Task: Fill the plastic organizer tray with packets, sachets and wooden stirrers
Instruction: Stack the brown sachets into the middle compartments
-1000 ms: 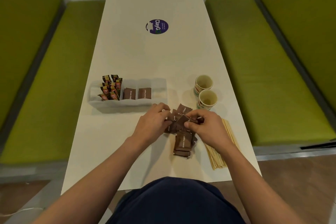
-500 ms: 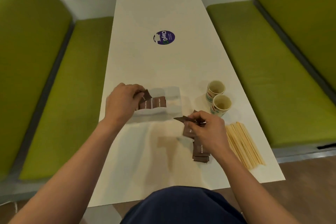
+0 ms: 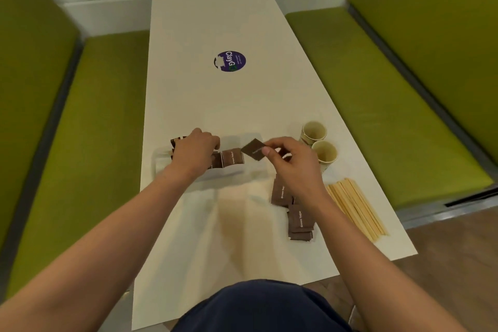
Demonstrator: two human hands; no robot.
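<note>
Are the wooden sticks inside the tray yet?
No, the wooden stirrers lie in a bundle on the table, to the right of the plastic organizer tray.

Tray on the table [image 3: 204,105], supplies to its right.
Packets [image 3: 233,160] stand in the organizer tray [image 3: 231,173], with one sachet [image 3: 253,149] in the right hand [image 3: 293,167] above its right end. Loose sachets [image 3: 299,219] lie nearer, stirrers [image 3: 357,210] right of them, two cups [image 3: 324,153] behind those.

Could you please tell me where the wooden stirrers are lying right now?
In the head view, the wooden stirrers lie bundled near the table's right edge, right of the brown sugar sachets and nearer the person than the paper cups.
</note>
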